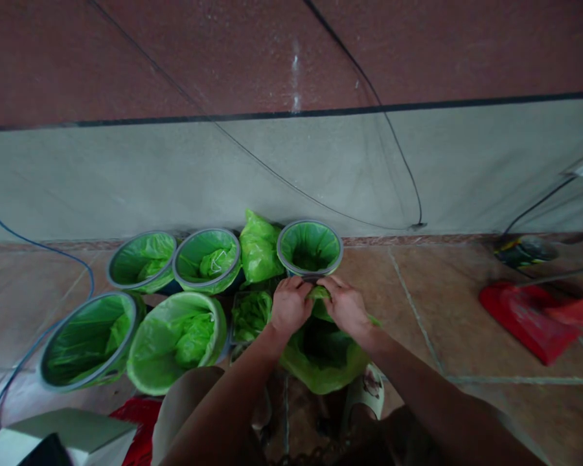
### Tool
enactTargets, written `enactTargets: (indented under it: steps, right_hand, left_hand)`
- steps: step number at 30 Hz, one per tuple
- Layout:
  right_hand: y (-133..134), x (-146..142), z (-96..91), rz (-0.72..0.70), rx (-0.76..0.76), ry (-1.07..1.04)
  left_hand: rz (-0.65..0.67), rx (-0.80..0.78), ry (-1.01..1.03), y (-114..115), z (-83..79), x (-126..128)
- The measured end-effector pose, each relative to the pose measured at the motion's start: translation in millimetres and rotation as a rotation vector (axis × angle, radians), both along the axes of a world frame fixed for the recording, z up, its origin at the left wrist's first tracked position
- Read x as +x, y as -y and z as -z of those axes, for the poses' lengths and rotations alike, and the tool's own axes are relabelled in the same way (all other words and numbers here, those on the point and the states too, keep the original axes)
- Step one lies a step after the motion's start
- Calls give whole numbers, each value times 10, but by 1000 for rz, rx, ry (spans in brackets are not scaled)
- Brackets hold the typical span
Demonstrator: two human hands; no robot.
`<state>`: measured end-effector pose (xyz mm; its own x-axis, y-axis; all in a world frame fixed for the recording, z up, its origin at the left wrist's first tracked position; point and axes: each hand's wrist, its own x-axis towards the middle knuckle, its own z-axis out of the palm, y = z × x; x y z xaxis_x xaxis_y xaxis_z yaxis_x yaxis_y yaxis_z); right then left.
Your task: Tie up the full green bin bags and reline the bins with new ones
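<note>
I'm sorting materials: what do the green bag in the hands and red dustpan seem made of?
Green bag: probably thin plastic film, fairly matte; it folds loosely. Red dustpan: likely rigid plastic, fairly smooth, judging by its stiff shape; painted metal possible.

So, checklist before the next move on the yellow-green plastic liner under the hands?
1. Left bare hand gripping the far edge of the yellow-green plastic liner: ok.
2. Right bare hand gripping the same edge: ok.
3. Liner mouth open: ok, dark interior shows.
4. Liner bottom lying flat: cannot tell, too dark inside.
5. Grey rim showing along the liner's near edge: not ok, none visible.
6. Red plastic dustpan clear of both hands: ok, off to the right.
</note>
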<state>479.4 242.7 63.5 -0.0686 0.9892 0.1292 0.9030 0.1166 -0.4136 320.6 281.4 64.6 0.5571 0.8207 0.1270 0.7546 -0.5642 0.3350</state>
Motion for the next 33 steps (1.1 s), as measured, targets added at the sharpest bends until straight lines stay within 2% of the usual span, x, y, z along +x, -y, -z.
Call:
enactTargets:
  steps: [8, 15, 17, 22, 25, 28, 33]
  right_hand:
    - [-38, 152, -68, 190, -133, 102]
    - [-26, 245, -125, 245, -162, 151]
    - [-22, 238, -126, 240, -169, 151]
    - [-10, 111, -155, 179, -186, 132]
    - [-4, 43, -193, 157, -200, 148]
    - [-4, 54, -217, 166, -219, 202]
    - [-12, 179, -190, 199, -337, 305]
  left_hand:
    - [-126, -96, -137, -69, -28, -87]
    - [-312, -228, -291, -160, -7, -203]
    - [-302, -205, -275, -147, 17, -197]
    - [-87, -87, -127, -66, 42, -27]
    - [-21, -81, -81, -58, 23, 69]
    - [-53, -105, -87, -86, -3, 73]
    - [-178, -120, -155, -125, -39, -48]
